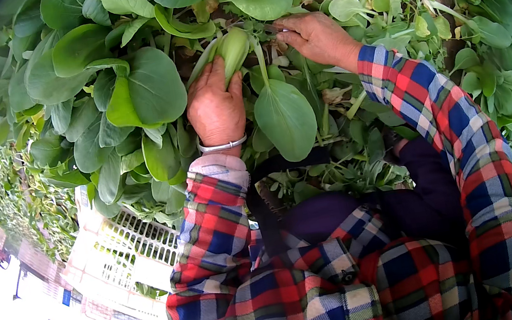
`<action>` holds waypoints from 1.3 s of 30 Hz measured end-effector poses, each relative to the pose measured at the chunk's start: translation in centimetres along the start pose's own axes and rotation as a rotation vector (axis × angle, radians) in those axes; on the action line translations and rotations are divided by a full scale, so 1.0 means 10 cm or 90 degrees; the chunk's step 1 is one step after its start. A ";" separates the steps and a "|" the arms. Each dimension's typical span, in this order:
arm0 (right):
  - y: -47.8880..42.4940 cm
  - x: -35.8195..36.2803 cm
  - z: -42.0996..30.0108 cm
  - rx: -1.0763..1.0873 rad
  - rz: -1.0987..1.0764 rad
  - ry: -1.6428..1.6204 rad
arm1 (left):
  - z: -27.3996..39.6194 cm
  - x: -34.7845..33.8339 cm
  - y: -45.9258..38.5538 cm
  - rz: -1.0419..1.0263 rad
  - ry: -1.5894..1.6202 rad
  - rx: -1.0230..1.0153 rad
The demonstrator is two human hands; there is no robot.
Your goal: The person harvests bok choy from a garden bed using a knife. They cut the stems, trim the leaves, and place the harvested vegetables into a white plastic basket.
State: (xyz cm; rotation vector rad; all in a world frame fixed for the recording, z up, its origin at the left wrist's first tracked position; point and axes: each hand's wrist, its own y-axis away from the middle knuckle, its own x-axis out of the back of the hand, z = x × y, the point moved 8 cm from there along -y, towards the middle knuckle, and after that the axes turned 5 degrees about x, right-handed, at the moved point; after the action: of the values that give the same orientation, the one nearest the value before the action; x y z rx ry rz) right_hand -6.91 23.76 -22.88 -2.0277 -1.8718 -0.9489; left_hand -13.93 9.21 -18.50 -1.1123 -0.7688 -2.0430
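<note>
My left hand (214,103), with a silver bangle at the wrist, grips a pale green bok choy head (234,49) around its thick stalks. Its base points up and right, towards my right hand (317,39). That hand is closed around a thin tool (269,30), mostly hidden by the fingers and weeds, so its kind is unclear. The tool's end lies close to the bok choy's base. A broad loose-hanging bok choy leaf (285,117) spreads below, between my two arms.
Dense bok choy plants (123,85) crowd the left side, and more bok choy (500,66) grows at the right. Trimmed and yellowed leaves (369,4) litter the soil at upper right. A white plastic crate (135,239) with slotted sides stands at lower left, greens showing through it.
</note>
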 end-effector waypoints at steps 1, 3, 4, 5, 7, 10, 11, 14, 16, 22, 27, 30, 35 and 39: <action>0.01 0.02 -0.04 0.009 0.009 0.027 | -0.02 0.00 0.02 0.004 0.008 0.004; 0.02 0.00 -0.02 0.000 0.007 -0.001 | -0.03 0.00 0.05 0.017 0.018 0.001; 0.03 0.00 -0.01 -0.007 0.006 -0.015 | -0.02 0.01 0.05 0.025 0.021 -0.006; 0.02 -0.01 -0.03 0.007 0.011 0.007 | -0.01 0.01 0.06 0.033 0.023 -0.013; -0.03 -0.05 -0.12 0.036 0.027 0.049 | -0.02 0.01 0.07 0.034 0.019 -0.007; -0.08 -0.14 -0.10 -0.001 -0.028 0.100 | -0.06 -0.03 0.10 0.033 0.037 -0.001; -0.07 -0.13 -0.09 0.008 -0.020 0.094 | -0.07 -0.05 0.10 0.032 0.047 0.000; -0.09 -0.14 -0.09 0.016 -0.038 0.074 | -0.07 -0.04 0.14 0.044 0.054 0.002; -0.11 -0.14 -0.10 -0.018 -0.088 0.077 | -0.06 -0.03 0.15 0.048 0.061 0.003; 0.01 -0.11 -0.10 0.016 0.021 0.001 | -0.06 -0.04 0.18 0.062 0.089 0.012; -0.16 -0.25 -0.12 -0.020 -0.065 0.080 | -0.06 -0.01 0.18 0.086 0.102 0.016; -0.06 -0.20 -0.08 -0.042 -0.029 0.013 | -0.07 -0.04 0.20 0.077 0.109 0.028; -0.02 -0.21 -0.01 -0.072 -0.037 -0.052 | -0.07 -0.04 0.21 0.088 0.128 0.038; 0.08 -0.37 -0.05 -0.020 -0.076 -0.021 | -0.15 -0.01 0.26 0.075 0.186 0.068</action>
State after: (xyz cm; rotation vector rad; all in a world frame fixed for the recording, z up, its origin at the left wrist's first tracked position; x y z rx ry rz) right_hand -6.23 20.30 -24.46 -1.9800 -2.0267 -0.9848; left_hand -12.57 6.61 -18.83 -0.7593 -0.6402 -1.9820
